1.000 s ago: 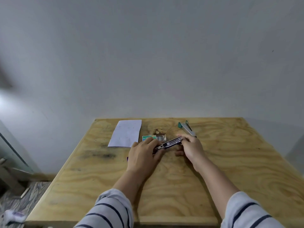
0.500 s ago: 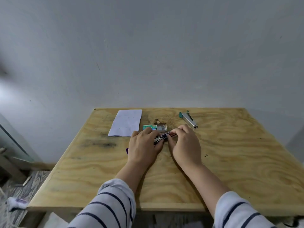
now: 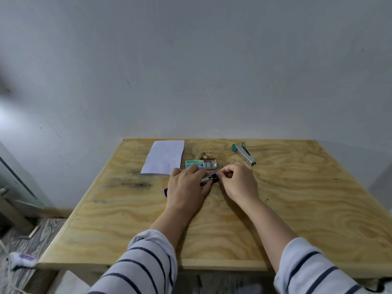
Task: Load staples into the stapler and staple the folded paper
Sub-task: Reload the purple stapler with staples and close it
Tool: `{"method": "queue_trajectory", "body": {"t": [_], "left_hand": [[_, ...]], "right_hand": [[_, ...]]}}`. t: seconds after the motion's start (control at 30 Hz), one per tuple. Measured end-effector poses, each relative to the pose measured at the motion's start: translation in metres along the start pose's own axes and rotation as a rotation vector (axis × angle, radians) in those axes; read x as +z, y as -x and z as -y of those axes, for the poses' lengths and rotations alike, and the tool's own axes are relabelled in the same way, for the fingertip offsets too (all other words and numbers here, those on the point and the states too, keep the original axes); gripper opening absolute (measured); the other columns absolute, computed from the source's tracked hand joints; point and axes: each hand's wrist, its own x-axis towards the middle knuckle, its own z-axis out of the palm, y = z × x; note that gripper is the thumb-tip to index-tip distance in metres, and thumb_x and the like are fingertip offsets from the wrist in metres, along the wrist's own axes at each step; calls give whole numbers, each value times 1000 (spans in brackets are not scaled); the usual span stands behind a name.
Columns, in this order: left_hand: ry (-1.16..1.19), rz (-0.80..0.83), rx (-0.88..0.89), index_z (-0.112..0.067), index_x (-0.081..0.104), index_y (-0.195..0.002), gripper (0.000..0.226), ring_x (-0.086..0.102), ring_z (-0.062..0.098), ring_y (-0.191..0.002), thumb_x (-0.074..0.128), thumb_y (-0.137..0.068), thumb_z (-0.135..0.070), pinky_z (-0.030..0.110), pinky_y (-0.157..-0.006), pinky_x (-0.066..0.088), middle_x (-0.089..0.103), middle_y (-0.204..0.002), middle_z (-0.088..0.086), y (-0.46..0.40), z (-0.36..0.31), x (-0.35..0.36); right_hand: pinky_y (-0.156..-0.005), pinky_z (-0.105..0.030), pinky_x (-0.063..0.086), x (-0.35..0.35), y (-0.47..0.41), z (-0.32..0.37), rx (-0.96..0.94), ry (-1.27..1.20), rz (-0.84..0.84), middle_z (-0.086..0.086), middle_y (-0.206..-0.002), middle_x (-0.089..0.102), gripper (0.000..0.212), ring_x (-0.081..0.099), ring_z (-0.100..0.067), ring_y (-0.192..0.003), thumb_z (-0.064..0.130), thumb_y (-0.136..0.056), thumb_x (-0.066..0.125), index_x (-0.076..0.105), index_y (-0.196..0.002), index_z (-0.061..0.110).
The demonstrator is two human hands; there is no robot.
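Note:
A small purple stapler (image 3: pixel 210 178) lies low over the wooden table (image 3: pixel 297 209), its metal magazine showing. My left hand (image 3: pixel 186 187) grips its rear half, and a purple end pokes out left of that hand. My right hand (image 3: pixel 237 183) pinches at the stapler's front end with thumb and fingertips; whether staples are between them is hidden. Just behind the hands sits an open green and white staple box (image 3: pixel 200 164). The folded white paper (image 3: pixel 164 157) lies flat at the back left.
A second stapler (image 3: pixel 245 154), silver with a teal end, lies at the back right of the table. A grey wall stands right behind the table. On the floor at the lower left lies a white object (image 3: pixel 21 258).
My right hand has slid left along the stapler from its far tip to its front end, close to my left hand. The view has shifted slightly.

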Motion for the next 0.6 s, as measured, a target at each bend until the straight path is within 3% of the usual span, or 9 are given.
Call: {"method": "queue_trajectory", "body": {"t": [0.1,0.17,0.33,0.43,0.5,0.57,0.6], "left_hand": [[-9,-20,-16,-28,67,-98,22,60,16,-74,55,-87,-44,31,-77,35,65,-91,-7,0,1,1],[-21,-28,-32,-29,68,-97,21,61,17,-72,57,-85,-42,33,-76,35,65,-89,-7,0,0,2],[-3,-40,-31,-29,67,-95,18,62,16,-75,57,-83,-39,35,-80,34,64,-89,-9,0,-1,2],[4,-39,-38,-30,68,-94,16,61,15,-83,58,-83,-36,35,-83,29,66,-89,-9,0,-1,1],[-6,-29,-34,-31,68,-95,18,60,15,-90,57,-83,-37,35,-85,27,66,-90,-11,-1,-1,2],[-12,-19,-28,-31,68,-96,19,58,15,-93,55,-83,-37,35,-85,26,67,-90,-11,-2,-1,2],[-8,-17,-29,-32,68,-97,19,58,15,-94,55,-84,-37,35,-86,27,67,-91,-12,-2,0,3]], "right_hand": [[-82,-42,51,-9,-7,3,32,-20,105,5,-80,64,22,59,-17,-78,31,-88,59,66,-69,22],[-80,-40,52,-17,-15,4,77,-104,113,3,-76,68,19,61,-17,-72,31,-89,58,70,-79,19],[-60,-27,38,-32,-44,-10,156,-72,26,7,-63,60,23,48,-12,-52,28,-91,56,73,-84,13],[-67,-29,41,-27,-55,-21,177,83,62,6,-81,67,28,56,-17,-65,28,-91,55,73,-81,9],[-79,-34,45,-19,-60,-26,187,155,83,1,-96,72,29,60,-26,-87,29,-90,55,70,-67,23],[-84,-37,44,-11,-62,-28,192,221,89,-1,-106,70,35,55,-31,-101,34,-90,55,61,-56,26],[-84,-37,41,-8,-62,-28,199,257,87,-1,-107,69,33,52,-30,-105,37,-89,55,63,-61,24]]}}
